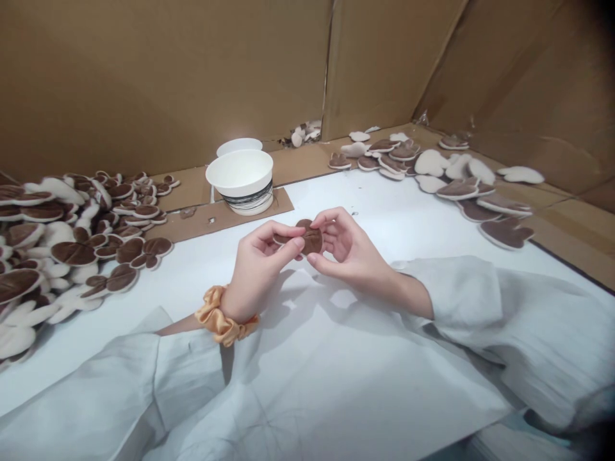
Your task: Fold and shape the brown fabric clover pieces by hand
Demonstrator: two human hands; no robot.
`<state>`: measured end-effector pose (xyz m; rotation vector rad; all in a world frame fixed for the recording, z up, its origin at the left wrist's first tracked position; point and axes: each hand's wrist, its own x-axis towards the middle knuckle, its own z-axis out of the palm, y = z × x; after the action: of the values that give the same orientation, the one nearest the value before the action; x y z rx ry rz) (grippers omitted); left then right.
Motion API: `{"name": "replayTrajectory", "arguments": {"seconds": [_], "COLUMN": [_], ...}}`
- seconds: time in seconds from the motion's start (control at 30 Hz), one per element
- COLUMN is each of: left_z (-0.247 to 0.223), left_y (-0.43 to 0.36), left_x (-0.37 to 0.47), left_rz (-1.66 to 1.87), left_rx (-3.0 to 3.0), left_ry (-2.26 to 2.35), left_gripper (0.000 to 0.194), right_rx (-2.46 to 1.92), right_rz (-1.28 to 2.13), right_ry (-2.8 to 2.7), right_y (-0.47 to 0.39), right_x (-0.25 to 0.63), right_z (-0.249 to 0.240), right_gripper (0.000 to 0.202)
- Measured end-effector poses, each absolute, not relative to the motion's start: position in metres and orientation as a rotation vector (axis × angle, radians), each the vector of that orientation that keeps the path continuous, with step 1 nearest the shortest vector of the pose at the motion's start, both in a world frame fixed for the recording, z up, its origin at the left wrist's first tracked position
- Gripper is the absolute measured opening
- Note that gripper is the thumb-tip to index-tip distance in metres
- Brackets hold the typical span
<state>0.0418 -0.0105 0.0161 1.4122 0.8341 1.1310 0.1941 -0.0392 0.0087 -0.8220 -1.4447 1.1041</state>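
A small brown fabric piece point(313, 238) with a pale edge is held between both hands above the white work surface. My left hand point(268, 264), with an orange scrunchie point(224, 318) at the wrist, pinches its left part between thumb and fingers. On the piece's right side, my right hand point(348, 246) grips the edge with thumb and index finger, its other fingers curled. Part of the piece is hidden behind the left thumb and fingers.
Brown and white fabric pieces point(74, 253) are heaped at the left. More such pieces point(432, 163) lie at the back right. Two white paper bowls point(240, 171) stand behind the hands on a cardboard strip point(283, 200). Cardboard walls point(163, 77) enclose the back and right.
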Motion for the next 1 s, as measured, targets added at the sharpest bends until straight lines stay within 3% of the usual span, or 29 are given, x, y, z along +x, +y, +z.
{"name": "replayTrajectory", "arguments": {"seconds": [1.0], "left_z": [0.0203], "left_y": [-0.0168], "left_x": [0.0397], "left_rz": [1.045], "left_rx": [1.447], "left_ry": [0.792], "left_gripper": [0.018], "right_rx": [-0.834], "right_rz": [1.140], "right_ry": [-1.429], "right_y": [-0.0424], "right_x": [0.1950], "right_z": [0.0075], "right_gripper": [0.029]}}
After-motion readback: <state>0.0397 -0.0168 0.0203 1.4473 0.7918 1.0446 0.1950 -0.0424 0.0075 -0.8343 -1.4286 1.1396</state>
